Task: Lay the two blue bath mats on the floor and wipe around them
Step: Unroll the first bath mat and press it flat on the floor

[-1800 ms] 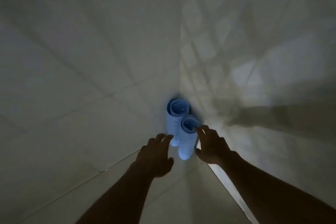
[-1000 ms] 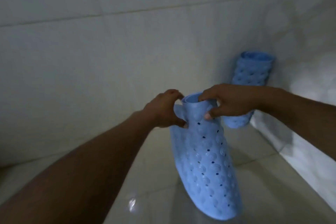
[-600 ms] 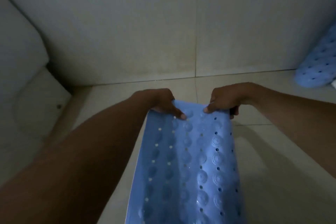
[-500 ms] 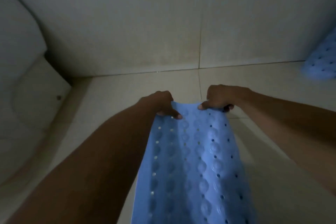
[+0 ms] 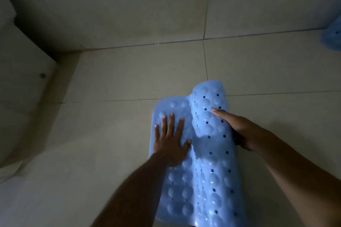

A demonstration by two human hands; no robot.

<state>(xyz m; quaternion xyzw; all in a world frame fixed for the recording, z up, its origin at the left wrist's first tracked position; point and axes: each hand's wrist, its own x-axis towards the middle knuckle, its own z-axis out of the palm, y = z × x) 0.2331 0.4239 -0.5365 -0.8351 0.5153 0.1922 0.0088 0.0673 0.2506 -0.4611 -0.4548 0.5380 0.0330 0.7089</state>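
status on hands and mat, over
Left hand flat, pressing first mat to floor. Right hand grips its curled-up right edge. Second mat far right, apart; nothing blocking.

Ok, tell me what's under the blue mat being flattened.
Pale floor tiles run beneath the mat. Its left half lies flat under the left hand. The right side arches up, gripped by the right hand. That hand's fingers underneath are hidden, like the floor there.

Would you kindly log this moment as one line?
left hand pressing blue bath mat flat | right hand gripping its raised side | second mat far right
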